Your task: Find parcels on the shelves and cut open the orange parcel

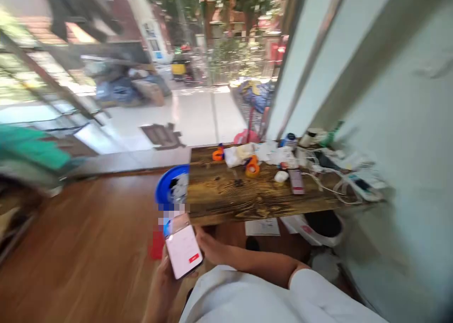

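Note:
A smartphone with a lit, mostly white screen and a small red button is tilted in front of my body. My left hand is wrapped round its left side. At the phone's right edge is my right hand, with its fingers curled against the side and partly hidden behind it. Just beyond the phone stands a blue bin with pale and dark contents.
A dark wooden table juts from the right wall. On it lie orange tape rolls, white papers, another phone and tangled white cables. Glass panels rise behind it. A white and black object sits underneath.

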Demonstrator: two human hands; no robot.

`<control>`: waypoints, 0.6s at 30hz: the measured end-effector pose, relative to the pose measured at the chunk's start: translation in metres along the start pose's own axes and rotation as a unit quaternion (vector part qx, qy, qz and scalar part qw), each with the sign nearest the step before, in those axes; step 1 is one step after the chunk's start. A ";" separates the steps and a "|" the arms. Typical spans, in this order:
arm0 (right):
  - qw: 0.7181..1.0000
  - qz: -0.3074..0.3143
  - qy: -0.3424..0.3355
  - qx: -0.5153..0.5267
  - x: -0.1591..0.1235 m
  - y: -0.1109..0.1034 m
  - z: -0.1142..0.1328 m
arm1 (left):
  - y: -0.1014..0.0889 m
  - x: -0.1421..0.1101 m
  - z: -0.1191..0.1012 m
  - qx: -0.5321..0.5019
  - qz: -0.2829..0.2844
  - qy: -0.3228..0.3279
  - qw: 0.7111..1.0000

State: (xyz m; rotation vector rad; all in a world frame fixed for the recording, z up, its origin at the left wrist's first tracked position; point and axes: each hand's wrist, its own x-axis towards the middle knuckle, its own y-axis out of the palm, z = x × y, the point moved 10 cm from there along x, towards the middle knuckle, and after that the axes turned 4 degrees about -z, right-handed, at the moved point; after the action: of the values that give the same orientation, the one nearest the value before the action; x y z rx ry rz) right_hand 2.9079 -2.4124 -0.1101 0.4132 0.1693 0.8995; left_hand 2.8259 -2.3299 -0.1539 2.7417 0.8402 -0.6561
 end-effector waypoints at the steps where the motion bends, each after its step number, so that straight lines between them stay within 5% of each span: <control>1: 1.000 -0.003 0.010 0.029 0.011 0.038 -0.018 | -0.034 -0.013 -0.003 -0.053 0.017 0.002 0.998; 6: 0.975 0.001 0.158 0.156 0.041 0.244 -0.131 | -0.221 -0.093 -0.024 -0.138 -0.021 0.034 0.990; 11: 0.902 0.112 0.373 0.187 0.020 0.435 -0.216 | -0.395 -0.191 -0.026 -0.107 -0.153 0.086 0.979; 14: 0.860 0.178 0.445 0.174 0.004 0.525 -0.258 | -0.486 -0.238 0.003 -0.135 -0.267 0.097 0.949; 18: 0.804 0.214 0.532 0.156 -0.002 0.620 -0.327 | -0.610 -0.272 0.076 -0.239 -0.396 0.083 0.883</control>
State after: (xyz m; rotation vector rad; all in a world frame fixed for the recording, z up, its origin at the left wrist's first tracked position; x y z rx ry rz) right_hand 2.3558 -1.9825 -0.1490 0.1994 1.3237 1.4907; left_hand 2.2491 -1.9850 -0.1292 1.9611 1.9008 -0.2537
